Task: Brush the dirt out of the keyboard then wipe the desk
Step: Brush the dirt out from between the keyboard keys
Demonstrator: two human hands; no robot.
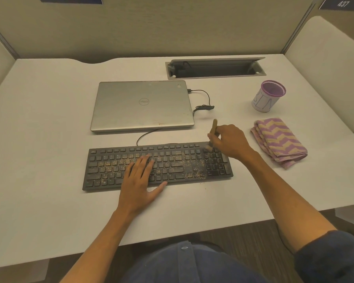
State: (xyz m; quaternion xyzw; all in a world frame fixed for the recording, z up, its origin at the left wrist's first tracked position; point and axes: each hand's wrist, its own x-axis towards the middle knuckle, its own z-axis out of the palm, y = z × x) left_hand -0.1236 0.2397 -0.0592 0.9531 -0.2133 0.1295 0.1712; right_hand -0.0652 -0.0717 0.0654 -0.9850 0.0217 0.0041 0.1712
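Under the right hand (231, 142), brush (214, 126) on keyboard (172, 160) top-right corner.

– What colours do you see in front of you?
– Your keyboard (157, 165) is black, speckled with tan dirt (192, 163). The laptop (142, 106) is silver, the desk (49, 119) white.
– And the cloth (279, 141)?
– Purple and yellow zigzags; your cup (268, 97) has a purple rim.

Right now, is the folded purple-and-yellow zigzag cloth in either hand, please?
No, the cloth lies untouched on the white desk, right of the keyboard.
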